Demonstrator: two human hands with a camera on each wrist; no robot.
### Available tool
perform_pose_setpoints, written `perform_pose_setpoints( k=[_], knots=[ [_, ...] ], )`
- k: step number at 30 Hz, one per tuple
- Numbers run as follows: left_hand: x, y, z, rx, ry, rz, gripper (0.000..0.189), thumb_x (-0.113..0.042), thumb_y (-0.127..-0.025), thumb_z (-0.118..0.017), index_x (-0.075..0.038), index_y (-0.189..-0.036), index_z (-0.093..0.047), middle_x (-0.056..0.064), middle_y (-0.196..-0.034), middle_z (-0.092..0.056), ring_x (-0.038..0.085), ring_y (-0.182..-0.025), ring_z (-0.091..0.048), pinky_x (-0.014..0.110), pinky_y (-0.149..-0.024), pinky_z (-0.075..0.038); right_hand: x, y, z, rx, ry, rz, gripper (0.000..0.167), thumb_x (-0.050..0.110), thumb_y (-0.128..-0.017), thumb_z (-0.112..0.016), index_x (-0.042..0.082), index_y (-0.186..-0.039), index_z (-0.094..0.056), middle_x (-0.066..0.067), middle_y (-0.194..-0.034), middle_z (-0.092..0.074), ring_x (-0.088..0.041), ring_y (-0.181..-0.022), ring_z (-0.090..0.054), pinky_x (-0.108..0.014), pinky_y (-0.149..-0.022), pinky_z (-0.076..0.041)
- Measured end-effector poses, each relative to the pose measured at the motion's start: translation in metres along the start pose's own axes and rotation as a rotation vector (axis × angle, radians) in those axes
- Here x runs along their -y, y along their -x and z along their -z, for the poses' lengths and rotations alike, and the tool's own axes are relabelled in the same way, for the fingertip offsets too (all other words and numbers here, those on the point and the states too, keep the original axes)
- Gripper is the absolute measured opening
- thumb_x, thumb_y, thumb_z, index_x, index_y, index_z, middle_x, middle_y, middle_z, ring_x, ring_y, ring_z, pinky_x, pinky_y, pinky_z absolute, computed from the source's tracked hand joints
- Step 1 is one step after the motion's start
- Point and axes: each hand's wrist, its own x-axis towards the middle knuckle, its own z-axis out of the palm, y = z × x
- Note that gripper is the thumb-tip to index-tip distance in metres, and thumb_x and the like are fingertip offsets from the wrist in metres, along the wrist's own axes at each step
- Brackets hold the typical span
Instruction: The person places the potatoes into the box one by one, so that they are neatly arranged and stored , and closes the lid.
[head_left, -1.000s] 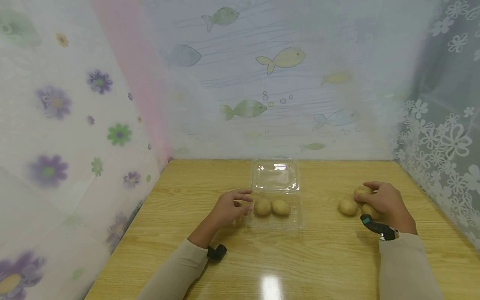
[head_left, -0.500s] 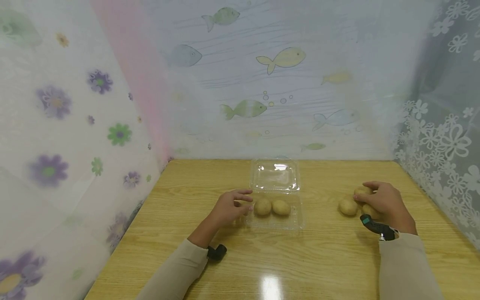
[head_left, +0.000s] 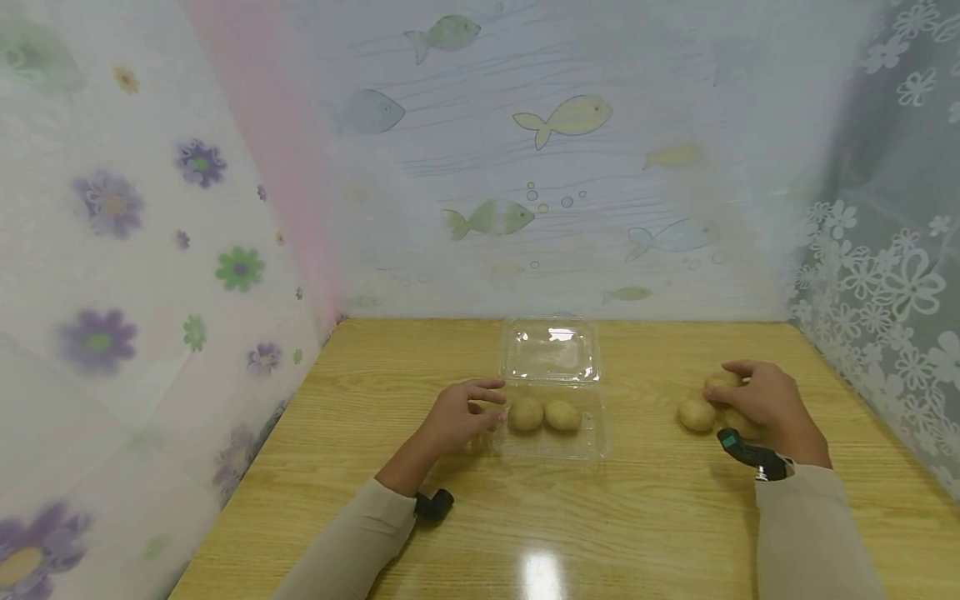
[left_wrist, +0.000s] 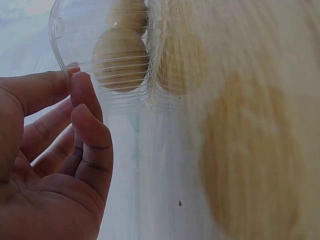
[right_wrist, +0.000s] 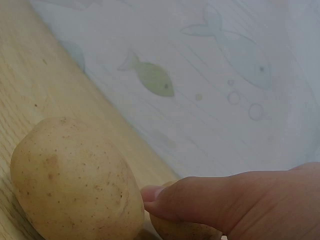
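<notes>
A clear plastic clamshell container [head_left: 551, 447] lies with its lid [head_left: 550, 350] folded back. Two potatoes, a left one [head_left: 525, 414] and a right one [head_left: 562, 415], sit side by side in its base. My left hand [head_left: 461, 414] pinches the container's left rim [left_wrist: 64, 70] between thumb and finger. Off to the right, my right hand [head_left: 765, 400] holds a potato [head_left: 722, 382] by thumb and fingers; in the right wrist view the thumb covers part of this potato [right_wrist: 182, 229]. Close by are another potato [head_left: 696, 414] and one partly under the hand [head_left: 741, 422].
Everything stands on a wooden table [head_left: 630, 517]. A curtain with fish drawings [head_left: 480, 167] hangs at its back edge, with flowered sheets on the left [head_left: 150, 333] and right [head_left: 885, 275]. Each wrist carries a black camera mount.
My right hand has shifted slightly left, and the potato in it has moved with it. The left hand and the container look unchanged.
</notes>
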Motion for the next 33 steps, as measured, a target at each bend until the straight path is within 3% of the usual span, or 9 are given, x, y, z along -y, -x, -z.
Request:
perform_pose_setpoints(
  k=[12,19,27,33],
  knots=[
    [0.001,0.0,0.0,-0.004,-0.006,0.002,0.029,-0.02,-0.096,-0.077,-0.007,-0.122,-0.076,-0.005,-0.152,-0.056,0.021,-0.095,-0.076,0.032,-0.075,-0.064,0.006,-0.006,0.002,0.001,0.022,-0.005,0.097,0.061,-0.092,-0.071,-0.005,-0.155,-0.04,-0.042,-0.15,-0.04,-0.062,-0.13,-0.041,-0.071,-0.099,-0.046],
    [0.0,0.0,0.001,-0.004,-0.006,0.005,0.03,-0.02,-0.096,-0.077,-0.007,-0.122,-0.075,-0.004,-0.152,-0.055,0.021,-0.094,-0.076,0.032,-0.074,-0.064,0.016,-0.001,0.005,-0.005,-0.07,-0.024,0.084,0.052,-0.095,-0.07,-0.001,-0.155,-0.043,-0.037,-0.146,-0.049,-0.054,-0.127,-0.051,-0.061,-0.093,-0.054],
    [0.0,0.0,0.0,-0.009,-0.016,0.004,0.03,-0.021,-0.096,-0.077,-0.007,-0.122,-0.076,-0.003,-0.152,-0.056,0.02,-0.092,-0.076,0.033,-0.074,-0.064,0.017,0.0,0.007,0.001,-0.06,-0.025,0.08,0.052,-0.098,-0.065,-0.002,-0.154,-0.044,-0.037,-0.147,-0.048,-0.055,-0.128,-0.05,-0.06,-0.094,-0.053],
    [-0.001,0.0,0.0,-0.01,-0.023,0.011,0.029,-0.02,-0.095,-0.078,-0.009,-0.122,-0.076,-0.006,-0.152,-0.056,0.019,-0.09,-0.075,0.033,-0.073,-0.064,0.018,0.0,0.003,0.028,-0.04,-0.019,0.082,0.051,-0.095,-0.07,0.0,-0.155,-0.044,-0.039,-0.145,-0.05,-0.054,-0.126,-0.052,-0.058,-0.091,-0.055]
  ],
)
